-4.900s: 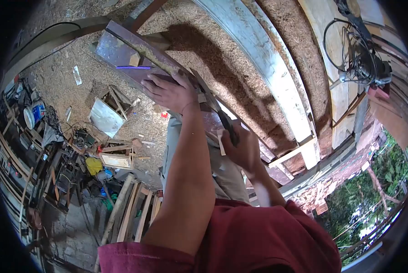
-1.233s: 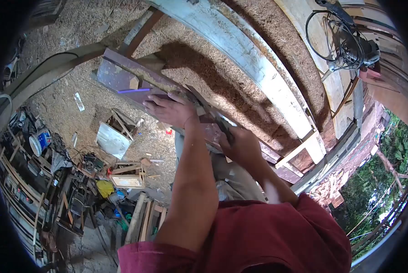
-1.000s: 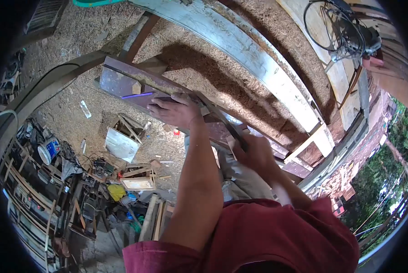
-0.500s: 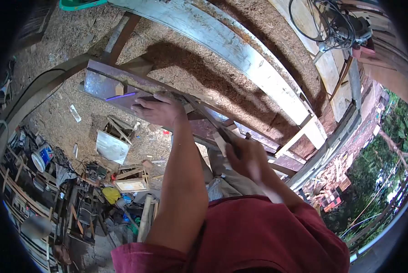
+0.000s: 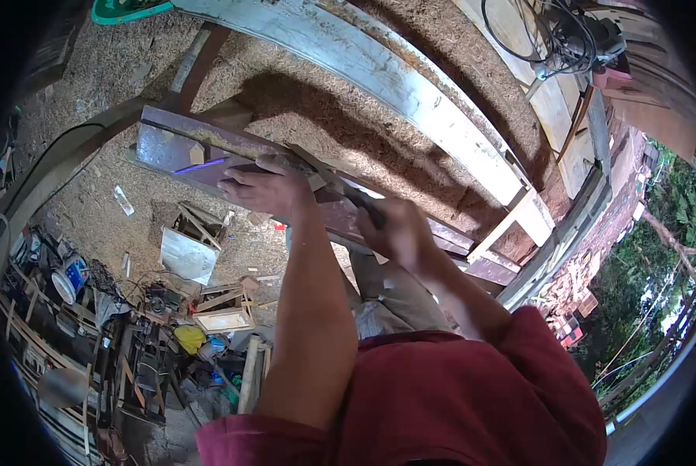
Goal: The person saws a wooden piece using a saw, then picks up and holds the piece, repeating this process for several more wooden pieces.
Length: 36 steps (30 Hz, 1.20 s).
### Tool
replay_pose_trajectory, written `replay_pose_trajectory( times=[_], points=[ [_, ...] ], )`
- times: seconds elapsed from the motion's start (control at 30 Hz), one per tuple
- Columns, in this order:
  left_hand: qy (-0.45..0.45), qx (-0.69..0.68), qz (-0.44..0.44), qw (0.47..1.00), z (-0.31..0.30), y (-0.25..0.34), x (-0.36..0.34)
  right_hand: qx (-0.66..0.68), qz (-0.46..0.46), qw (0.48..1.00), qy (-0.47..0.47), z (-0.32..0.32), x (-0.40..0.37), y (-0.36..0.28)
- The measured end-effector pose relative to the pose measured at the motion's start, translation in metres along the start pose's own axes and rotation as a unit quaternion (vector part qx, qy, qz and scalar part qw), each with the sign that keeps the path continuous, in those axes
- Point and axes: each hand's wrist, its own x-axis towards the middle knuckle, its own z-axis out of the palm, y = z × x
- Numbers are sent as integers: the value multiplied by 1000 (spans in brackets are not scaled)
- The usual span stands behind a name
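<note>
My right hand (image 5: 398, 233) is closed around the dark handle of a handsaw (image 5: 336, 180). The thin blade slants up and left, passing close beside my left hand (image 5: 266, 186). That hand bears down on a piece of wood (image 5: 317, 182) on the narrow purplish bench board (image 5: 161, 145), thumb on one side and fingers on the other. Most of the wood is hidden beneath my palm. A purple strip (image 5: 200, 166) and a small wood block (image 5: 197, 152) lie on the board, left of my left fingers.
A long pale plank (image 5: 348, 54) runs beyond the bench over sawdust-covered ground. At upper right sits a power tool with coiled cable (image 5: 600, 43). A white-topped wooden stool (image 5: 189, 255), a bucket (image 5: 68, 281) and piled scrap lie lower left.
My right hand has pushed the handsaw up and left along the blade's line, nearer my left hand. The left hand keeps its place on the wood. The view has shifted slightly.
</note>
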Motion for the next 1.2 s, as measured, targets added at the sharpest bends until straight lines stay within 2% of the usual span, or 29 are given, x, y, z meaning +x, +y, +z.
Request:
replay_pose_trajectory(
  times=[0.03,0.17,0.27,0.3,0.4,0.43,0.53,0.6,0.67,0.73,0.8,0.87,0.9,1.0,1.07,1.13,1.2],
  points=[
    [11,-12,-7,1000,-1,-2,-5,-75,-60,992,87,11,-6,-3],
    [32,-27,8,999,6,-6,-2,-33,-8,999,35,-20,-53,1],
    [46,-18,20,999,9,-7,1,16,-11,998,62,6,-3,-6],
    [54,-14,14,998,10,-6,0,-7,-74,993,92,14,9,4],
    [33,-49,-3,998,2,-1,0,-99,-28,994,43,-5,-35,-5],
    [30,-48,-7,998,1,0,1,-49,0,999,21,-24,-50,-13],
    [31,-32,1,999,5,-3,2,-54,54,997,4,-28,-39,-17],
    [20,-45,-4,999,-1,1,3,-34,-89,992,87,8,1,5],
    [11,-49,-7,999,-5,4,2,-47,-44,997,51,4,-3,-6],
    [6,-43,-3,999,-7,3,2,-29,18,999,21,-23,-42,-18],
    [21,-40,0,999,-4,1,2,-38,35,999,2,-28,-46,-20],
    [23,-45,0,999,-1,1,2,-79,19,997,2,-21,-27,-7],
    [16,-49,-3,999,-3,2,1,-51,-41,996,55,-3,-8,-4],
    [19,-46,-2,999,-4,4,4,-24,-45,996,71,8,-10,0],
    [15,-37,6,999,-6,-2,-1,-21,66,998,-1,-25,-46,-14],
    [17,-41,8,999,-2,0,0,-35,47,998,-9,-33,-49,-10],
    [19,-12,5,1000,-1,-1,0,-51,34,998,9,-1,-5,-13]
  ],
)
